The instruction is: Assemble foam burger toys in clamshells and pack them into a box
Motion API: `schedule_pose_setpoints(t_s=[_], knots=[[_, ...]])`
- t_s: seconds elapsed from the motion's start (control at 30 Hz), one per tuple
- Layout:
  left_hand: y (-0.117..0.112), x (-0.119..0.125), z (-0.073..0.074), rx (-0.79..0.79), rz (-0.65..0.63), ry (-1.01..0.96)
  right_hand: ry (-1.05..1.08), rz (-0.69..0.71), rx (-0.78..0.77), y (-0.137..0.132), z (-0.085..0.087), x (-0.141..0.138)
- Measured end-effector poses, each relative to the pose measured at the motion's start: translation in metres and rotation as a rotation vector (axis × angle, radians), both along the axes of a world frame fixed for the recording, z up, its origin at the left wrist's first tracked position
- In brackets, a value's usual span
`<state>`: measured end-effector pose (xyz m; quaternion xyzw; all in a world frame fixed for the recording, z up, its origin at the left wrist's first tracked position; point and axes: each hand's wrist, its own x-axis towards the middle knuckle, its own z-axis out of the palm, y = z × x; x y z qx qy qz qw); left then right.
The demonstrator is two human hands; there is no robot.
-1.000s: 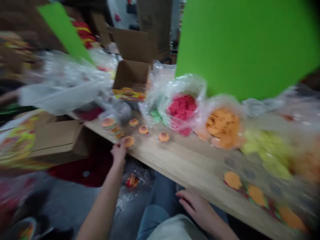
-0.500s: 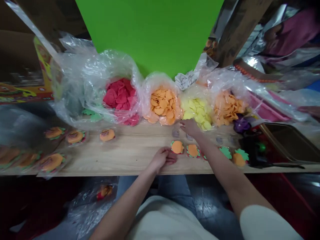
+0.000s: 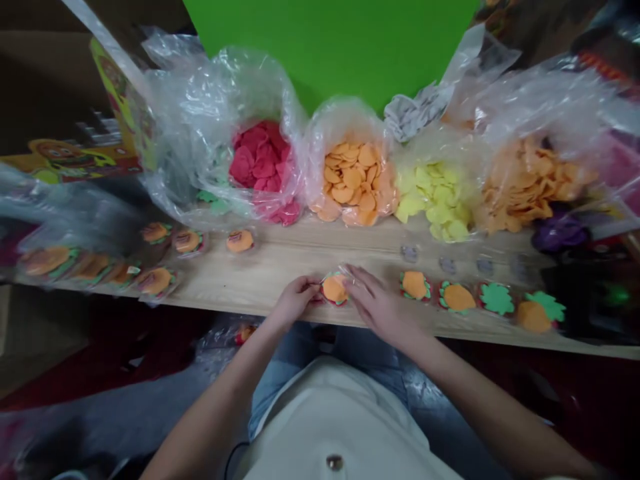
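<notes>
My left hand (image 3: 295, 301) and my right hand (image 3: 376, 303) meet over a small stacked felt burger (image 3: 334, 289) with an orange top, near the front edge of the wooden table (image 3: 280, 263). Both hands pinch it, the left from the left side, the right from the right with fingers partly spread. A thin clear wrapper seems to sit around the piece. To the right lies a row of similar orange and green felt pieces (image 3: 415, 285). Finished wrapped burgers (image 3: 240, 241) lie to the left.
Clear plastic bags along the back hold red felt discs (image 3: 261, 163), orange discs (image 3: 351, 179), yellow pieces (image 3: 436, 200) and more orange pieces (image 3: 533, 180). A green board (image 3: 340, 47) stands behind. Printed cartons (image 3: 75, 157) sit at the left. Small grey discs (image 3: 409, 253) dot the table.
The view swung right and settled. My right hand came back from the yellow bag to the table's front. Both hands now hold one orange-topped piece nearer to me.
</notes>
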<state>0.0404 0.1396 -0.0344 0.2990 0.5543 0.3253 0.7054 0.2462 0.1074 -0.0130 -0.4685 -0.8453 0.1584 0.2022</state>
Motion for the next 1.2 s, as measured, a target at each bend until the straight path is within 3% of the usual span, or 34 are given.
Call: schedule_pose_setpoints(t_s=[0.2,0.37,0.5,0.57,0.63,0.67,0.77,0.83,0.97,1.1,1.2], knots=[[-0.005,-0.008,0.002,-0.001,-0.002,-0.080,-0.173,0.018,0.094,-0.044,-0.032,-0.030],[-0.010,-0.002,-0.007,0.070,0.067,-0.060,-0.188,-0.076,0.060,-0.052,-0.032,-0.048],[-0.008,0.003,-0.013,0.132,0.086,-0.011,0.038,-0.131,-0.012,-0.035,-0.019,-0.045],[-0.008,0.003,-0.011,0.161,0.054,0.006,0.189,-0.295,-0.058,-0.017,-0.013,-0.035],[-0.012,-0.001,-0.006,0.187,0.011,0.017,0.258,-0.449,-0.190,0.001,-0.009,-0.024],[-0.015,-0.005,-0.003,0.196,-0.012,0.019,0.268,-0.452,-0.309,0.007,-0.007,-0.019],[-0.037,-0.022,0.008,0.185,-0.122,0.007,0.323,-0.192,-0.761,0.003,-0.005,-0.014],[-0.057,-0.035,0.014,0.146,-0.255,-0.004,0.342,-0.015,-0.942,-0.016,-0.003,-0.017],[-0.091,-0.050,0.028,0.121,-0.430,0.051,0.192,0.173,-0.904,-0.054,0.008,-0.025],[-0.102,-0.050,0.041,0.314,-0.528,0.213,0.086,0.214,-0.819,-0.071,0.019,-0.030],[-0.108,-0.049,0.043,0.456,-0.570,0.309,0.074,0.233,-0.769,-0.078,0.021,-0.033]])
